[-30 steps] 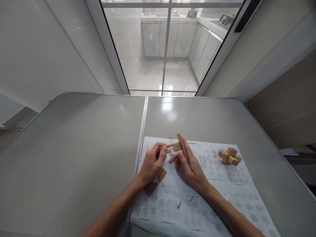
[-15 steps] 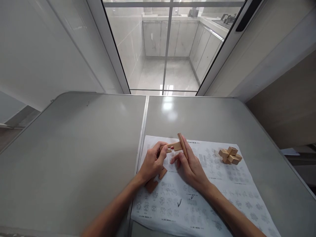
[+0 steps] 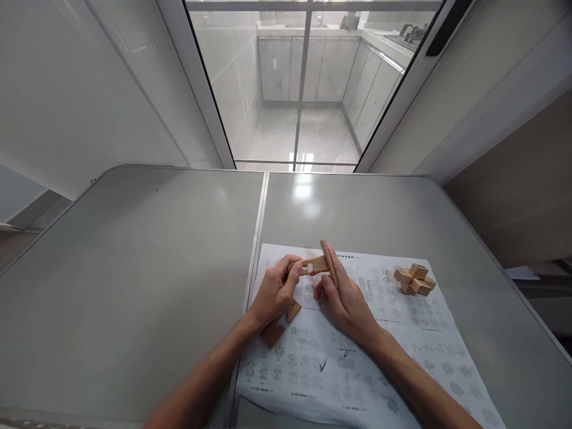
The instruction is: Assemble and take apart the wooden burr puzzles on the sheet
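Across the lower frame I have the grey, smooth surface (image 3: 156,268), with a white printed paper sheet (image 3: 313,357) lower right. At centre, my right hand (image 3: 351,304) holds a slanted brown wooden slat (image 3: 329,262) along its fingers, bracing it; my left hand (image 3: 274,292) pinches a notched tan wooden piece (image 3: 319,264) by its end, leaving the notch visible. Right of centre sits an interlocked pale wooden block cluster (image 3: 415,280); two reddish-brown notched wooden pieces (image 3: 272,335) lie by my left wrist.

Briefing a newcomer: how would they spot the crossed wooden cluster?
On the grey table lies a printed sheet. The cluster sits near its far right corner. Its pale blocks cross, unlike the flat, darker pieces by the left hand.
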`<state>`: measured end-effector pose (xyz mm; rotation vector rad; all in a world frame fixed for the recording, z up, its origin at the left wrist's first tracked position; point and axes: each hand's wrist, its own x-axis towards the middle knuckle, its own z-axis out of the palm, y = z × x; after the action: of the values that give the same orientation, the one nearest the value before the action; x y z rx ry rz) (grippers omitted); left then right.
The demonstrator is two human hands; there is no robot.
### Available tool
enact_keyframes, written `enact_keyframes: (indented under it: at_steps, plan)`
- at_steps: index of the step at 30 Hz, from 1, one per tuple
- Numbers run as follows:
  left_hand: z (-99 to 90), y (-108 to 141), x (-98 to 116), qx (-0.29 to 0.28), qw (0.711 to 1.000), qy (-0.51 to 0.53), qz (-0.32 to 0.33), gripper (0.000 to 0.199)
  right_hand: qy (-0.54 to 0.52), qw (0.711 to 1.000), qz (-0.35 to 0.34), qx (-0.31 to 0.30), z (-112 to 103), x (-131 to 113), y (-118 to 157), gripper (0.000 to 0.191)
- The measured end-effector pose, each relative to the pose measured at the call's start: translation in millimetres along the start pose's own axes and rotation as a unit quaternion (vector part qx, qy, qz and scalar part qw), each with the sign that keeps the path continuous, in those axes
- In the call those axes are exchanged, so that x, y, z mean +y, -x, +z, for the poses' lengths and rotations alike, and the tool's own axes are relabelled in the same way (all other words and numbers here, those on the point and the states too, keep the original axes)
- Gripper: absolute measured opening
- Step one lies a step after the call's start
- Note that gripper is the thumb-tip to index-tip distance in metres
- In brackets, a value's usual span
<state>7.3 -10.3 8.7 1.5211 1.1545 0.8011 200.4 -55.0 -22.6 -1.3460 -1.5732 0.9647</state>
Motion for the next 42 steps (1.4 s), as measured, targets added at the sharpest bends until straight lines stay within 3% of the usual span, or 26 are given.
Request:
enact_keyframes:
  at_steps: [12, 22, 30, 42]
  plan:
    - [2.2, 0, -1, 0.001, 1.0, -0.011, 0.007, 0.038, 0.01, 0.999, 0.008, 0.031, 8, -7, -1, 0.067]
    - [0.8, -1, 2, -0.018, 0.999, -0.011, 0.03, 0.038, 0.065, 0.997, -0.026, 0.013, -3, -6, -3, 0.062]
    - [3.0, 0, -8, -0.011, 0.999, -0.034, 0.036, 0.038, 0.08, 0.995, -0.048, 0.039, 5, -1, -1, 0.063]
    - [3.7, -1, -6, -0.011, 0.998, -0.037, 0.04, 0.038, 0.098, 0.994, -0.036, 0.018, -2, -4, -2, 0.062]
